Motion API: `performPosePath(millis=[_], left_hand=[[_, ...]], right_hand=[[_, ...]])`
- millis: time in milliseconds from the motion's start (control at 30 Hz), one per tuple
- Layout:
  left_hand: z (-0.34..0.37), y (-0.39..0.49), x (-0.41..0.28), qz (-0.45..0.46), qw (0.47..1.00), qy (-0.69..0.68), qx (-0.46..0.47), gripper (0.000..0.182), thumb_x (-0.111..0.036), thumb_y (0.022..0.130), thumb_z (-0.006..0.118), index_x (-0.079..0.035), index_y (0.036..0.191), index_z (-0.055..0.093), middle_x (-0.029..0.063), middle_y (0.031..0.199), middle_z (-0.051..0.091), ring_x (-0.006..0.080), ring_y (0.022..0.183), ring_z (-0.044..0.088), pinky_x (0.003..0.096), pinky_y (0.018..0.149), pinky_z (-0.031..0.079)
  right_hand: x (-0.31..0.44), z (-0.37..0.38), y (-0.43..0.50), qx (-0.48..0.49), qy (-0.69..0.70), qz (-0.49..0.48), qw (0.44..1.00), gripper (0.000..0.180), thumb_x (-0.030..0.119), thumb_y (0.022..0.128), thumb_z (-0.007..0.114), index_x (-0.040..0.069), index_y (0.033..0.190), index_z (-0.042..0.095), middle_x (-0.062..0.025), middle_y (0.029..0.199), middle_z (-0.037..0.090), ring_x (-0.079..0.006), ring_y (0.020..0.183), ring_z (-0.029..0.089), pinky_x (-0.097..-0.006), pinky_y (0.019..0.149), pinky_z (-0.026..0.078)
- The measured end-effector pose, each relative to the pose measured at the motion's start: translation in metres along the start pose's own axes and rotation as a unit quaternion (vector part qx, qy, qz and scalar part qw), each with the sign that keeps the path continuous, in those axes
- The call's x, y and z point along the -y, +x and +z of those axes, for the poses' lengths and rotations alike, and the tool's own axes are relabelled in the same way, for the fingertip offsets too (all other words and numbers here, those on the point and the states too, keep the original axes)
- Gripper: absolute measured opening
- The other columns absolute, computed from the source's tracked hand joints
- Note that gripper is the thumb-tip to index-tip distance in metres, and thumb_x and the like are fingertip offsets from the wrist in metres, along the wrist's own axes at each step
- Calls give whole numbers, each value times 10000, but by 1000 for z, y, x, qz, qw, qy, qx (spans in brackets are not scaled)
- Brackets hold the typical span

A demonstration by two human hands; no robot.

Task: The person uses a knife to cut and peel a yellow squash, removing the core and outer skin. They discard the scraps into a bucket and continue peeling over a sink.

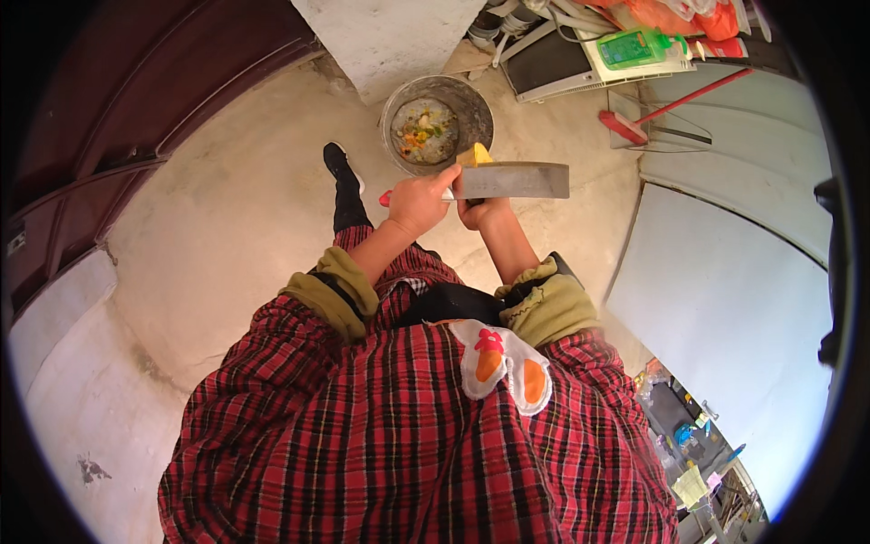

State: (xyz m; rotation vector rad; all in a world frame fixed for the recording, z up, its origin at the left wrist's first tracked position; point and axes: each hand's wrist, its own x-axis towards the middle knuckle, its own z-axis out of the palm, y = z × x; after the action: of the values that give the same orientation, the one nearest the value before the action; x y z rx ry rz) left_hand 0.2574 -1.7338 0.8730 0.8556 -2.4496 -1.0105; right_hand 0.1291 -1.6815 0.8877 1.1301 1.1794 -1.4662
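My left hand (419,202) grips the handle of a cleaver (520,181), its broad steel blade reaching out to the right. The handle's red end shows beyond the palm. Behind the blade, my right hand (486,213) holds a yellow piece of what looks like pumpkin (475,155); the blade hides its middle and most of my right fingers. Something dark shows just below the blade at my right palm. Just beyond both hands, a grey metal bucket (482,112) stands on the floor. Yellow, orange and green food scraps (423,134) lie at its bottom.
A red broom (624,128) leans at the right. Beyond the bucket is a white wall or pillar (391,41). A green pump bottle (632,49) rests on a white appliance (598,75) among plastic bags. Dark red doors (163,75) line the left; a pale panel (727,272) stands right.
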Motion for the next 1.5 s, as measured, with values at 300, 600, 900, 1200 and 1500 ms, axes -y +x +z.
performPosePath(millis=[300,600,900,1200,1500], left_hand=[[21,30,7,-74,990,24,116,367,-199,730,620,-215,1093,568,126,637,608,326,606,601,422,533,467],[24,65,3,-140,966,47,212,243,-155,751,593,-182,993,584,138,777,637,325,756,618,439,634,478],[44,96,50,-184,950,52,245,307,-172,750,586,-179,1055,613,134,870,649,326,825,613,424,693,484],[22,65,3,11,982,35,187,377,-206,716,630,-193,1091,595,86,764,652,286,676,628,392,586,491],[40,67,35,76,977,76,183,415,-116,695,599,-203,1100,573,65,720,644,272,642,627,389,552,488]], right_hand=[[12,0,37,-73,43,19,996,284,406,841,543,158,943,637,21,850,659,-150,698,656,-223,536,544],[5,-8,55,-54,117,19,991,269,361,893,425,175,1038,555,24,968,613,-150,733,622,-259,531,481],[7,-19,106,-24,174,55,983,320,378,873,492,184,1124,524,-20,1089,557,-174,877,578,-273,660,516],[17,-28,99,50,224,40,973,269,370,871,503,160,1022,578,-10,1008,608,-171,854,615,-299,650,547],[9,-16,99,-12,266,84,960,258,341,834,565,118,952,618,-31,884,649,-201,748,653,-298,600,571]])
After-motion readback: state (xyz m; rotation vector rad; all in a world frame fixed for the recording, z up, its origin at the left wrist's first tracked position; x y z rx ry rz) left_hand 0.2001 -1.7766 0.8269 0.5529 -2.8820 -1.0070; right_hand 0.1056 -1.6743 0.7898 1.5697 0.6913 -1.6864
